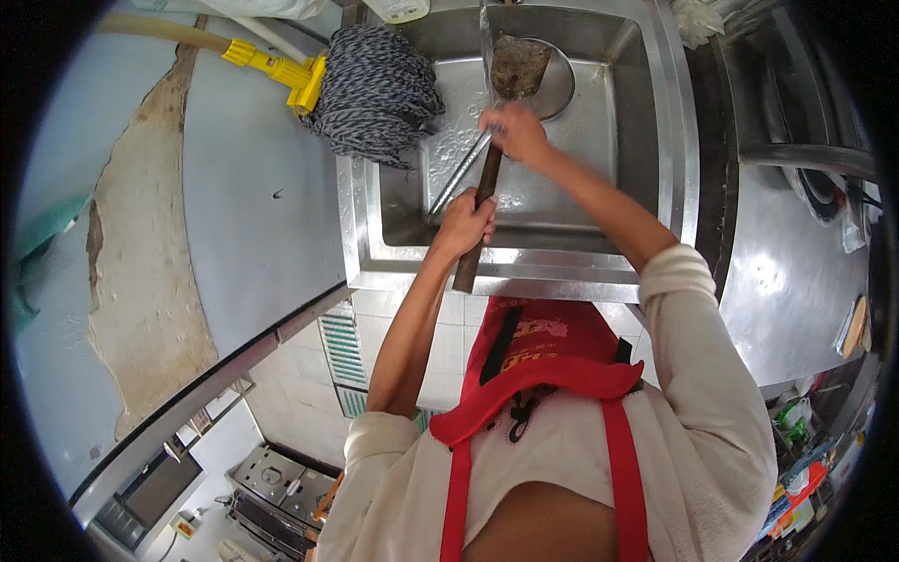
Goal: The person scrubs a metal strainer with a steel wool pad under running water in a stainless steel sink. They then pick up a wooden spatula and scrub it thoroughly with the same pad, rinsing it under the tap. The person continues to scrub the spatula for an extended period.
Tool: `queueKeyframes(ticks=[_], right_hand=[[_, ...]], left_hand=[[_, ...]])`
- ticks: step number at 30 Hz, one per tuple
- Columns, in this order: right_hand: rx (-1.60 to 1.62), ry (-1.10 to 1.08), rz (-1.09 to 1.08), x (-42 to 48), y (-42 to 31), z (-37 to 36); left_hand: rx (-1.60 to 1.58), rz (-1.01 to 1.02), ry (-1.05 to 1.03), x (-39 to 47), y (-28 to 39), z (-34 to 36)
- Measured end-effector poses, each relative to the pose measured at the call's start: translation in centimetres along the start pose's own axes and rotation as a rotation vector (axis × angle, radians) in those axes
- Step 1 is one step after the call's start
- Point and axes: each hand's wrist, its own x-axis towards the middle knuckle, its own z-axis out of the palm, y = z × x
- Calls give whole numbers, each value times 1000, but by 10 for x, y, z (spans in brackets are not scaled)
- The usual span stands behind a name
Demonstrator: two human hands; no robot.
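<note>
My left hand grips a long dark handle that slants over the front rim of a stainless steel sink. Higher up, my right hand, blurred, closes around the handle's upper part, beside a falling stream of water. A ridged, shiny metal rod slants down to the left from under the right hand. Beyond the hands is a rough brown block-like piece; whether it joins the handle is hidden. It overlaps a round metal rim in the basin.
A grey string mop head with a yellow plastic clamp overhangs the sink's left side. A worn blue-grey surface lies left. On the right stands a steel worktop. A white container is at the back rim.
</note>
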Motion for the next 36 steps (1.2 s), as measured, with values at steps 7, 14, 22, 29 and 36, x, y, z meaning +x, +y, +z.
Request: queueKeyframes(ticks=[7,14,22,29,36], right_hand=[[50,-126,27,7,0,-7],[79,-244,-252,-21,-47,2],[-229,-231,-64,-4,-36,3],[-240,-14,155,27,28,-13],[-224,-81,38,28,9,4]], left_hand=[[286,87,106,3,-8,3],[646,402,295,-4,-24,-6],[886,307,315,-15,-21,1],[1032,329,343,-18,-13,3],[1081,263,375,-20,-13,0]])
